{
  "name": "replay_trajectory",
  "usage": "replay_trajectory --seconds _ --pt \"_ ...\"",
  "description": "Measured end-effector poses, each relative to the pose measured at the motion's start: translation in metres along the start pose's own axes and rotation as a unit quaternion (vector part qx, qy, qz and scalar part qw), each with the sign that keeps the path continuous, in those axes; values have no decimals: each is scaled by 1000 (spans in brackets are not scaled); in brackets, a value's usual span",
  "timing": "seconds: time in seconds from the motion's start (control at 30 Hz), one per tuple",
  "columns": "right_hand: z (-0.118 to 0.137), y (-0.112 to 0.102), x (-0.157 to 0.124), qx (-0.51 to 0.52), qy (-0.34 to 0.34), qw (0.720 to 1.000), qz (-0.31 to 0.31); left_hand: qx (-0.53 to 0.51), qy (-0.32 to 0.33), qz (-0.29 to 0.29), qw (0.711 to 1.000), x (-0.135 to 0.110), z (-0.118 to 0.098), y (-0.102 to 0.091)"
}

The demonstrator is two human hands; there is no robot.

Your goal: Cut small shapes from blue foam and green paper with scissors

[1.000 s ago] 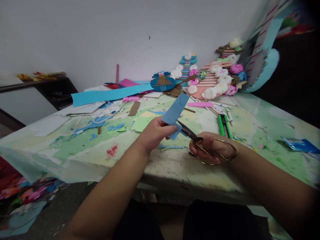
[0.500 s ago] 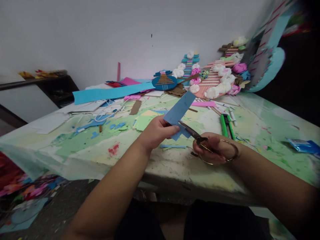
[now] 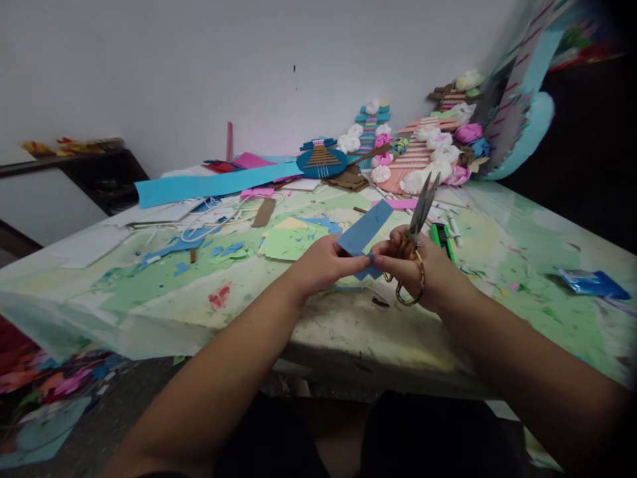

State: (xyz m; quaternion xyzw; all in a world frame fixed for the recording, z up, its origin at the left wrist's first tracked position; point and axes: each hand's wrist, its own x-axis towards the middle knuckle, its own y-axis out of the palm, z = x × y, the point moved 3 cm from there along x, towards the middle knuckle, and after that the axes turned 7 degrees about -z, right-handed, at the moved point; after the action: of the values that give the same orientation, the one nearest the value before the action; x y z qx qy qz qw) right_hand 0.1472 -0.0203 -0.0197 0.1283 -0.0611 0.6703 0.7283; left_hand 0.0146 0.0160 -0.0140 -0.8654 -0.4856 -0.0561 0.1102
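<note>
Between the thumb and fingers of my left hand (image 3: 326, 265) is a blue strip of paper (image 3: 365, 228), slanting up to the right. My right hand (image 3: 415, 269) meets it there, thumb and fingertip pinched at the strip's lower right edge. That same hand keeps the scissors (image 3: 422, 212) in its grasp, blades pointing up and slightly apart, the gold handle loops hanging below the palm. Part of the strip's lower end is hidden behind both thumbs. Beneath the hands, another thin blue piece lies on the table, mostly covered.
Green paper sheets (image 3: 286, 244) and blue scraps (image 3: 227, 249) lie left of my hands. A green box cutter (image 3: 442, 240) is right of them, and a blue packet (image 3: 594, 283) farther right. Paper lutes (image 3: 323, 159) decorated with flowers lean along the wall.
The scissors have come away from the blue paper and swung upright in my right hand. Its thumb and fingertip now pinch the paper beside my left thumb.
</note>
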Motion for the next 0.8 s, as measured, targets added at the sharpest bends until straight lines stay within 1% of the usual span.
replay_trajectory --seconds 0.03,0.1,0.23,0.3,0.33,0.37,0.43,0.47,0.5,0.53,0.6,0.67,0.7,0.73,0.8 --pt "0 1 0 -1 3 1000 -2 10 -3 9 1000 0 0 2" --pt "-1 -1 0 -5 8 1000 -28 27 -19 14 999 1 1 2" --pt "2 -12 5 22 17 994 -106 61 -80 -10 995 3 9 -8" --pt "2 -16 7 48 42 988 -137 83 -111 -36 990 3 13 -14" --pt "2 -17 7 57 55 986 -150 101 -110 -70 986 3 13 -18" --pt "2 -18 7 62 66 983 -157 124 -94 -119 981 2 12 -21" --pt "1 -17 7 67 72 983 -155 172 -24 -222 960 -1 5 -25" --pt "1 -15 7 67 66 985 -145 191 17 -252 949 -2 1 -24" --pt "0 -13 7 67 59 987 -132 203 50 -255 944 -3 -2 -20" --pt "-1 -11 8 67 51 990 -117 209 73 -236 946 -4 -5 -15" --pt "-4 -8 8 66 38 993 -90 213 87 -158 960 -3 -6 -3" --pt "-5 -6 9 61 27 995 -70 203 62 -82 974 -2 -4 6" --pt "-5 -5 9 54 20 996 -62 188 40 -60 980 -1 -2 9" --pt "-5 -6 9 41 14 997 -57 162 18 -52 985 0 0 9" --pt "-5 -8 9 -22 18 998 -49 83 -23 -65 994 1 3 7"
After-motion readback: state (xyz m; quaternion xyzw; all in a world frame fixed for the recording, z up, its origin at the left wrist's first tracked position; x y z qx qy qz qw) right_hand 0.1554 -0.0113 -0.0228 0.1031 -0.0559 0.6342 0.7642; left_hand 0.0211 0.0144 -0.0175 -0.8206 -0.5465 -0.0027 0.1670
